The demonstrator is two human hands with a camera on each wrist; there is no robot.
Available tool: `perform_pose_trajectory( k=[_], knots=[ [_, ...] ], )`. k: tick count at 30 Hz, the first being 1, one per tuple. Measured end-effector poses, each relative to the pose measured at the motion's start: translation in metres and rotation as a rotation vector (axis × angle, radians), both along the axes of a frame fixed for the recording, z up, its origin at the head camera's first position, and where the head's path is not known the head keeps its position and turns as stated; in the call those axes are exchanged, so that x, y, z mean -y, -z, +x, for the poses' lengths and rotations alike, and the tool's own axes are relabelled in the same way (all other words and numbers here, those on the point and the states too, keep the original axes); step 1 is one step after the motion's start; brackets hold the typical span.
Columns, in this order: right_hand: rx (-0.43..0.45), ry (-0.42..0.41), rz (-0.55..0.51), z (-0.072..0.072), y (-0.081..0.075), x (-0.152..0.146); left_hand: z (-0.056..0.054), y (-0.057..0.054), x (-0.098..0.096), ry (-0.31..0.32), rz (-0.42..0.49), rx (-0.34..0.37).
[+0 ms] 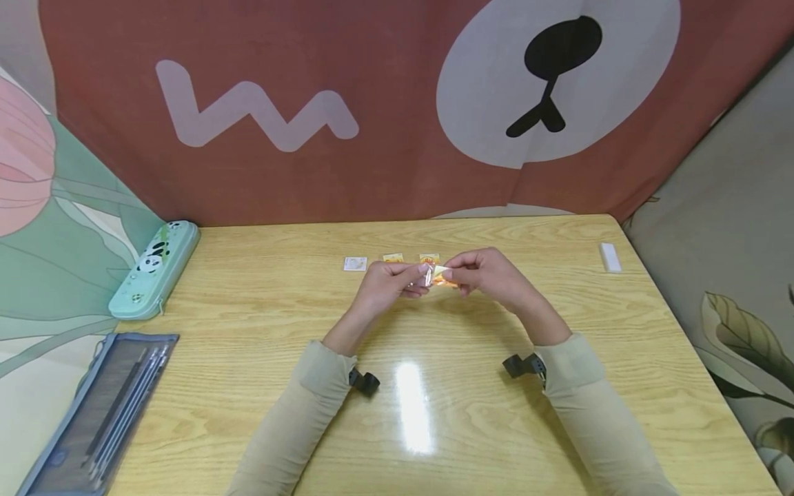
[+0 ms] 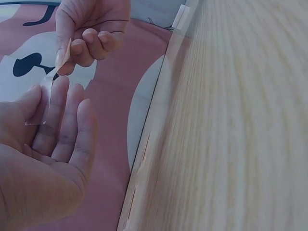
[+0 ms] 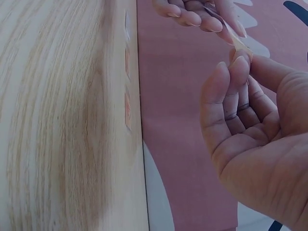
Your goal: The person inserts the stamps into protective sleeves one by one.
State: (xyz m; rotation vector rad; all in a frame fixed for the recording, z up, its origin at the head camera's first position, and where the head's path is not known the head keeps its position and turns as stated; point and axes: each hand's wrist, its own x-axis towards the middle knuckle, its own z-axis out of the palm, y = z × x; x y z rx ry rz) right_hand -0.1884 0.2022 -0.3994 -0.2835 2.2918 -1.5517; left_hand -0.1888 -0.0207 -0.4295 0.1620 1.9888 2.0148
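Above the far half of the table, my left hand pinches a small clear plastic sleeve between thumb and fingers. My right hand pinches a small orange-and-yellow flat packet or card by its right side. In both wrist views the card meets the clear plastic; whether it is partly inside cannot be made out. Just behind the hands lie a white card and two orange-yellow ones, a left one and a right one, both partly hidden by the hands.
A mint panda pencil case stands at the table's left edge. Nearer is a see-through zip pouch with several pens or pencils. A white block lies at the far right. Printed cloth hangs behind the wooden table.
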Motion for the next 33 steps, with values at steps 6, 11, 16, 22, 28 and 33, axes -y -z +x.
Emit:
perform_pose_trajectory(
  k=[6,11,16,22,28,33],
  knots=[
    [-0.009,0.005,0.007,0.0002,-0.0013,0.0014,0.0005,0.0000,0.0001,0.005,-0.019,-0.014],
    [-0.008,0.028,0.016,-0.0005,0.0000,0.0016,0.0024,-0.0014,0.0004,0.006,-0.024,0.020],
    [0.009,0.049,0.006,-0.0008,0.0016,0.0013,0.0046,-0.0034,0.0011,0.016,-0.042,0.008],
    [0.009,0.064,-0.002,-0.0006,0.0014,0.0020,0.0055,-0.0043,0.0016,0.017,-0.044,-0.015],
    [0.020,0.073,-0.037,-0.0006,0.0028,0.0012,0.0048,-0.0046,0.0014,-0.015,-0.002,0.014],
    [0.014,0.067,-0.071,-0.0004,0.0033,0.0001,0.0050,-0.0050,0.0017,-0.026,0.005,0.004]
  ],
)
